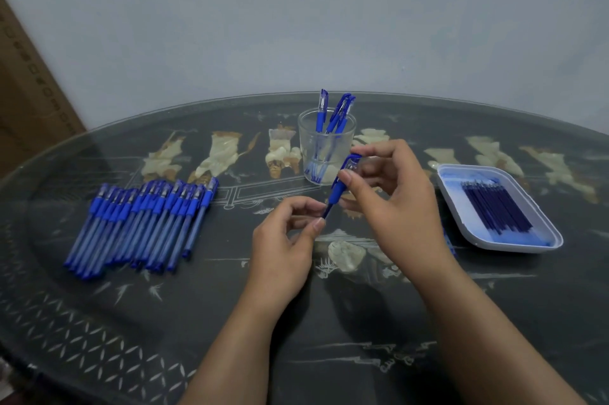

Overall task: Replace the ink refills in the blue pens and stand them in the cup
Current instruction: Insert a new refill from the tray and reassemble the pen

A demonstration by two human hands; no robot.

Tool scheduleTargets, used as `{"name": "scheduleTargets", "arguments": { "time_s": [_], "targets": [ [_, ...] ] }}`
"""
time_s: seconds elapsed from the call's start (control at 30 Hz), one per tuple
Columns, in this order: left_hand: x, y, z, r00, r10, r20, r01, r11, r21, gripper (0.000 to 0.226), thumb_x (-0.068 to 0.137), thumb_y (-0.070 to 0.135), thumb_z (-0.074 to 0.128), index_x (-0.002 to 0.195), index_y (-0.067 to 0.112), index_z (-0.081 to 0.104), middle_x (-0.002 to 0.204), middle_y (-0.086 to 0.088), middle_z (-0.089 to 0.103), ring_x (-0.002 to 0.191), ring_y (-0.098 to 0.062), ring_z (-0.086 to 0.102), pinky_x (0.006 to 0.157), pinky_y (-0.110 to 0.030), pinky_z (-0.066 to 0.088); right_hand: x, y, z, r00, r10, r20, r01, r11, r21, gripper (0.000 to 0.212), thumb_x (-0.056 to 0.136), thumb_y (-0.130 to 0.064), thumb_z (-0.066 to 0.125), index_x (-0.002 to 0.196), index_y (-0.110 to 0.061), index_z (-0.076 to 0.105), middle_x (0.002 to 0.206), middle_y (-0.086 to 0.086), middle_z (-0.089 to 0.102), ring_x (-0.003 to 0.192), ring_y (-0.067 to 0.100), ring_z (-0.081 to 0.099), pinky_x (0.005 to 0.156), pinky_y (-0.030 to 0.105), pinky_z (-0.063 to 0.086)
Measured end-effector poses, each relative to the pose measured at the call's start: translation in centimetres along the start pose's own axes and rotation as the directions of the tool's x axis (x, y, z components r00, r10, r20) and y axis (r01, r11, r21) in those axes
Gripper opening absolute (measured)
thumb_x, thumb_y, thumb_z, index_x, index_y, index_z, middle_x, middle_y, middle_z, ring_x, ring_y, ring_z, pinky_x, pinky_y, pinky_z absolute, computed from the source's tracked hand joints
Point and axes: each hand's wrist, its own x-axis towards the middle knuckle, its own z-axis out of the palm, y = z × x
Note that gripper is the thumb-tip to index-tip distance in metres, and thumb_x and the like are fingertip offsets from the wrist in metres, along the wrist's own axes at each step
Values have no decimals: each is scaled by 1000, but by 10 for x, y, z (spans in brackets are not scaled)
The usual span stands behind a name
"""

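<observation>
I log one blue pen (pixel 337 189): right hand (pixel 395 203) fingers clamped on its upper end, left hand (pixel 283 246) fingers pinching its lower end; cup (pixel 306 141) just behind.

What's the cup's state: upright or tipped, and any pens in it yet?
Upright. The clear cup stands on its base on the table, several capped pens leaning inside.

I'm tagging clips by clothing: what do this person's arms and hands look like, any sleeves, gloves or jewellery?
The left hand and right hand are bare: no gloves, and no rings on the fingers in view. The forearms are bare down to the picture's edge, with no sleeve, watch or bracelet showing. The visible nails look short and unpainted.
</observation>
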Motion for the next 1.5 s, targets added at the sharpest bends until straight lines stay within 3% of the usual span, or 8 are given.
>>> {"name": "scheduleTargets", "arguments": {
  "time_s": [0.13, 0.27, 0.47, 0.73, 0.9, 1.1, 1.37, 1.5],
  "targets": [
    [1, 4, -12, 998, 55, -18, -52, 985, 167, 18, 88, 22, 69, 105, 26, 67, 101, 15, 70, 98, 3, 63, 91, -21, 49, 13, -12, -10, 983, 45, -180, -7, 979, 206, 25, 89, 1, 64, 98, -21, 57, 82, 7, 59, 83, 22, 70, 61, 28, 59],
    [6, -3, -39, 998, 59, -6, -36, 691, 722, 43, 90, 54, 51, 131, 39, 51, 130, 21, 51, 129, -4, 40, 113, -36, 20, 42, -25, -25, 921, 13, -390, 89, 966, 242, 23, 93, -3, 62, 99, -23, 52, 83, 4, 58, 86, 23, 72, 65, 28, 59],
    [6, -15, -37, 988, -131, 84, -18, 440, 898, 55, 93, 64, 32, 143, 43, 33, 156, 16, 22, 145, -11, 12, 119, -40, 4, 85, -30, -21, 869, -109, -482, 212, 963, 164, 23, 94, -9, 60, 99, -29, 48, 86, 2, 58, 91, 27, 70, 71, 34, 61],
    [5, -15, -37, 990, -116, 81, -23, 432, 902, 55, 93, 64, 32, 144, 43, 32, 157, 16, 20, 145, -11, 10, 120, -40, 5, 100, 8, 2, 933, -86, -349, 43, 991, -129, 22, 91, -12, 66, 102, -25, 53, 76, -6, 58, 76, 19, 67, 75, 42, 58],
    [5, -15, -37, 992, -100, 81, -29, 436, 899, 55, 93, 64, 32, 143, 42, 32, 156, 15, 22, 145, -11, 11, 119, -40, 7, 103, 19, 9, 982, 8, -188, -63, 956, -288, 18, 89, -14, 67, 103, -19, 56, 67, -7, 54, 63, 4, 52, 63, 14, 44],
    [6, -17, -38, 992, -100, 81, -27, 456, 890, 54, 93, 63, 33, 143, 42, 34, 156, 16, 22, 144, -11, 11, 119, -41, 6, 103, 26, 13, 978, 146, -149, -184, 939, -289, 24, 91, -19, 66, 108, -24, 50, 79, -1, 59, 86, 19, 61, 82, 48, 55],
    [7, -13, -44, 999, -50, 5, 28, 644, 765, 32, 98, 41, 46, 128, 34, 53, 136, 18, 46, 132, -5, 34, 115, -33, 13, 64, 32, 10, 948, 185, -258, -236, 954, -184, 24, 92, -16, 59, 105, -32, 48, 90, -1, 56, 90, 22, 61, 82, 51, 55],
    [5, -5, -61, 996, 69, -62, -5, 709, 705, 23, 97, 32, 51, 119, 30, 59, 119, 18, 53, 116, -2, 45, 106, -28, 23, 14, 40, 21, 954, 177, -243, -229, 952, -204, 26, 90, -6, 58, 98, -30, 50, 88, 1, 58, 77, 18, 57, 75, 27, 52]
  ]
}}
